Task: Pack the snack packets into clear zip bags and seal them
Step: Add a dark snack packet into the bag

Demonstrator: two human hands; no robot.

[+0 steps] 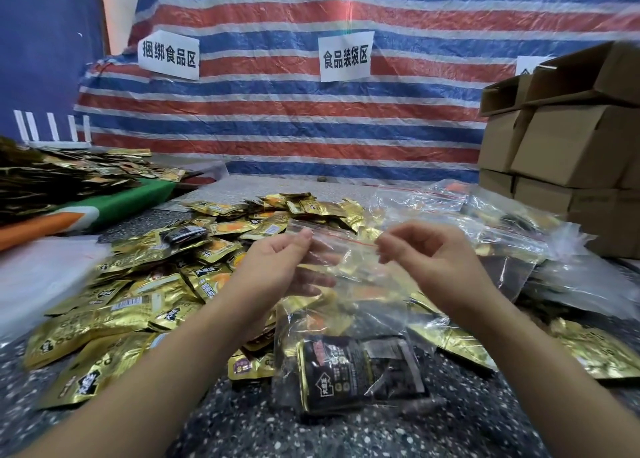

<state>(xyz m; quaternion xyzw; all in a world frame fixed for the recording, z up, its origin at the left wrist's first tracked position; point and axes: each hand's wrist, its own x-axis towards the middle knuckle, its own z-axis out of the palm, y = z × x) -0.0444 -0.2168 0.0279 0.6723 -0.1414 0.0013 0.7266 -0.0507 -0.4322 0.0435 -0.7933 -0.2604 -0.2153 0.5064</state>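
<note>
Head view took in a striped tarp (311, 118) behind a speckled bench (242, 423) heaped with gold snack packets (138, 284). Above the heap, a clear zip bag (341, 263) was held up, left hand (277, 267) and right hand (429, 253) each pinching its top edge with curled fingers.

glossy foil packets (114, 315), clear plastic bag (346, 267) (crinkled)

Snack packets (145, 284) heaped left; filled zip bags (519, 236) right; boxes (568, 152) behind.
</note>
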